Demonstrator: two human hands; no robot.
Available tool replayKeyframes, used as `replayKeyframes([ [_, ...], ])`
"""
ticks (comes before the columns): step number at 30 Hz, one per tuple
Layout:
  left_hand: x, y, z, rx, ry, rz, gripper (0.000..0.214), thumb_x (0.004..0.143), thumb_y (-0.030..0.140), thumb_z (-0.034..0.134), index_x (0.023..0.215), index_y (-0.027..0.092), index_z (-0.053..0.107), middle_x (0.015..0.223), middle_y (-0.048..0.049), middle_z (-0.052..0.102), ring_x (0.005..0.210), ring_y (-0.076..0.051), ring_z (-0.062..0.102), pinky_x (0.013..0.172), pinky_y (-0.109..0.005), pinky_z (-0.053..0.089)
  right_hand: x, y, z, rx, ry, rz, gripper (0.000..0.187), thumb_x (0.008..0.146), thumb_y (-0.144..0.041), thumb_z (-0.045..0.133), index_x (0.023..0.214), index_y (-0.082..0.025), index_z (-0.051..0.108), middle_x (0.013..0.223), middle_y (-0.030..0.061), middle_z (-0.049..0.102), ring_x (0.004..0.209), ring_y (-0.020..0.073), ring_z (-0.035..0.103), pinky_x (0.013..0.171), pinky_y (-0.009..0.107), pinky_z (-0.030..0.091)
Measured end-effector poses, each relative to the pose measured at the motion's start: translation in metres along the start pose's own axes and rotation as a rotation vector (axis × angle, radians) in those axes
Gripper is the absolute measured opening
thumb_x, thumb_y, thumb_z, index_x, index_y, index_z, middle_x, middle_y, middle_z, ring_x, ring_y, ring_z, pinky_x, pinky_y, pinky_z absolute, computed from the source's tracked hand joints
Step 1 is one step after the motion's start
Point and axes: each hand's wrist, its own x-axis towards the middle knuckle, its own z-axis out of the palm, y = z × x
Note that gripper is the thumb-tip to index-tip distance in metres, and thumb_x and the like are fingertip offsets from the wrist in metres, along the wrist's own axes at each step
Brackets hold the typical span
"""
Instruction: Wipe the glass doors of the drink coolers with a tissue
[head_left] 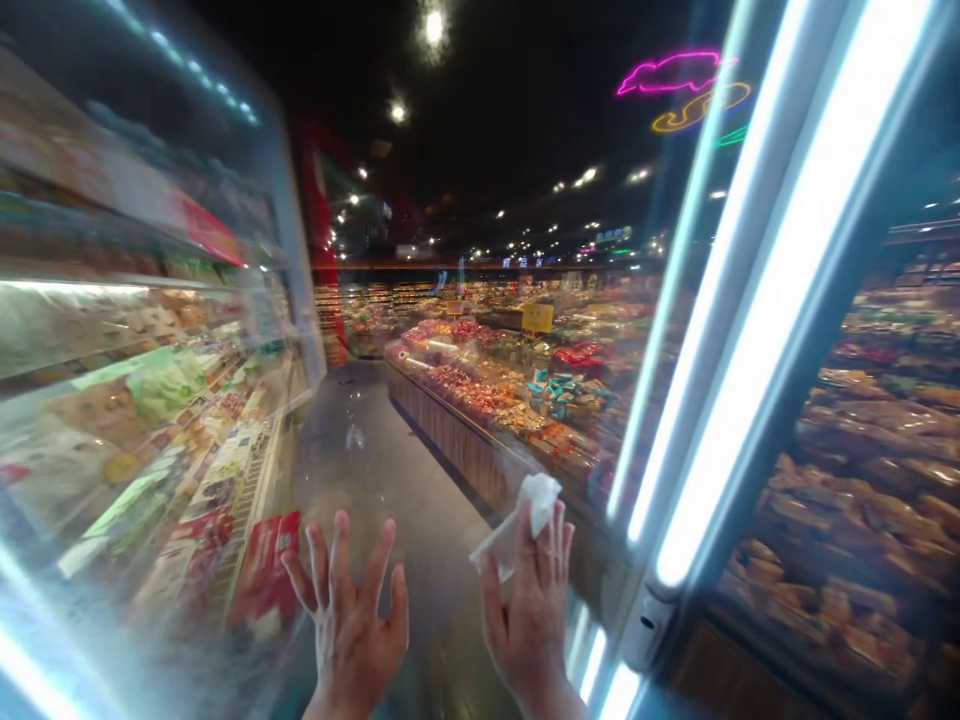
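My left hand [356, 610] is raised at the lower middle with its fingers spread and nothing in them. To its right, my right hand [529, 620] holds a crumpled white tissue [538, 500] under its outstretched fingers. Part of the tissue sticks out to the left between thumb and forefinger. The hand and tissue seem to lie against a clear glass pane, though its surface is hard to make out. Just right of that hand runs a slanted frame with bright light strips [772, 300], and a small fitting [649, 622] sits at its lower end.
Shelves of packaged goods [187, 420] line the left, blurred, with a red sign [270, 555] low down. A grey floor aisle [360, 430] leads away. Beyond it stands a long wood-sided bin [442, 430] of wrapped goods with a yellow sign [538, 318]. More packages [862, 480] lie at right.
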Motion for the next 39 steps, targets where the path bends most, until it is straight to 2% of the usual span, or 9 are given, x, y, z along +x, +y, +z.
replayKeyframes([
  [3,0.003,-0.014,-0.007,0.004,0.0,0.01,0.09,0.086,0.017,0.074,0.158,0.045,0.028,0.175,-0.0002,0.007,0.161,-0.037,0.001,0.128,-0.071,-0.002,-0.004,-0.019,0.008,0.004,-0.059,-0.2,0.075,0.1,-0.023,0.054,0.165,-0.011,0.018,0.172,0.0172,0.02,0.16,0.035,0.017,0.127,0.064,0.023],
  [9,0.002,-0.045,-0.021,0.054,0.01,-0.016,0.092,0.086,0.014,0.072,0.159,0.046,0.026,0.175,-0.0003,0.01,0.16,-0.038,0.007,0.129,-0.07,0.005,0.0,-0.045,0.022,-0.038,0.041,0.006,0.075,0.103,-0.028,0.049,0.165,-0.009,0.011,0.171,0.0219,0.018,0.16,0.0383,0.013,0.121,0.073,0.026],
  [14,0.002,-0.075,-0.033,0.019,-0.004,-0.043,0.092,0.086,0.014,0.07,0.159,0.045,0.025,0.174,-0.0011,0.01,0.16,-0.038,0.004,0.128,-0.071,0.007,-0.008,-0.083,0.036,-0.014,-0.063,-0.217,0.076,0.099,-0.023,0.055,0.164,-0.009,0.018,0.17,0.0205,0.023,0.159,0.0355,0.017,0.125,0.065,0.026],
  [19,0.002,-0.11,-0.049,0.017,0.013,-0.078,0.091,0.086,0.015,0.071,0.159,0.046,0.027,0.174,-0.0003,0.013,0.161,-0.037,0.002,0.128,-0.071,0.004,-0.003,-0.111,0.049,-0.069,0.009,-0.095,0.077,0.101,-0.026,0.053,0.165,-0.008,0.013,0.171,0.0221,0.015,0.16,0.0376,0.011,0.122,0.071,0.027],
  [24,0.001,-0.14,-0.063,0.023,0.031,-0.101,0.089,0.087,0.015,0.07,0.159,0.045,0.026,0.175,-0.0012,0.01,0.161,-0.036,0.006,0.129,-0.068,0.007,-0.013,-0.151,0.065,-0.006,-0.112,-0.308,0.075,0.099,-0.021,0.055,0.164,-0.01,0.019,0.17,0.0194,0.022,0.159,0.034,0.019,0.125,0.061,0.03],
  [28,-0.002,-0.161,-0.075,0.037,0.044,-0.134,0.088,0.088,0.016,0.069,0.159,0.044,0.027,0.174,-0.0016,0.012,0.161,-0.035,0.006,0.129,-0.068,0.006,-0.007,-0.164,0.076,-0.032,-0.012,-0.23,0.077,0.1,-0.025,0.056,0.164,-0.009,0.017,0.17,0.0217,0.018,0.159,0.0371,0.016,0.121,0.068,0.033],
  [31,-0.005,-0.173,-0.083,0.058,0.037,-0.151,0.088,0.088,0.015,0.069,0.16,0.044,0.026,0.174,-0.0024,0.012,0.161,-0.037,0.004,0.128,-0.07,0.001,-0.006,-0.176,0.082,-0.036,0.032,-0.191,0.078,0.1,-0.025,0.055,0.164,-0.007,0.014,0.171,0.0227,0.012,0.16,0.039,0.012,0.12,0.07,0.032],
  [36,-0.011,-0.185,-0.091,0.038,0.035,-0.174,0.088,0.086,0.014,0.07,0.159,0.043,0.029,0.174,-0.0046,0.015,0.16,-0.04,0.008,0.124,-0.075,-0.003,-0.023,-0.202,0.089,0.019,-0.166,-0.395,0.072,0.098,-0.017,0.055,0.163,-0.009,0.024,0.169,0.0175,0.028,0.158,0.0306,0.024,0.128,0.056,0.025],
  [39,-0.013,-0.188,-0.094,0.047,0.035,-0.182,0.085,0.088,0.014,0.068,0.159,0.042,0.031,0.174,-0.0042,0.016,0.16,-0.038,0.007,0.127,-0.072,0.002,-0.017,-0.2,0.09,-0.001,-0.064,-0.313,0.074,0.099,-0.022,0.057,0.163,-0.008,0.023,0.169,0.0207,0.024,0.159,0.033,0.02,0.127,0.061,0.024],
])
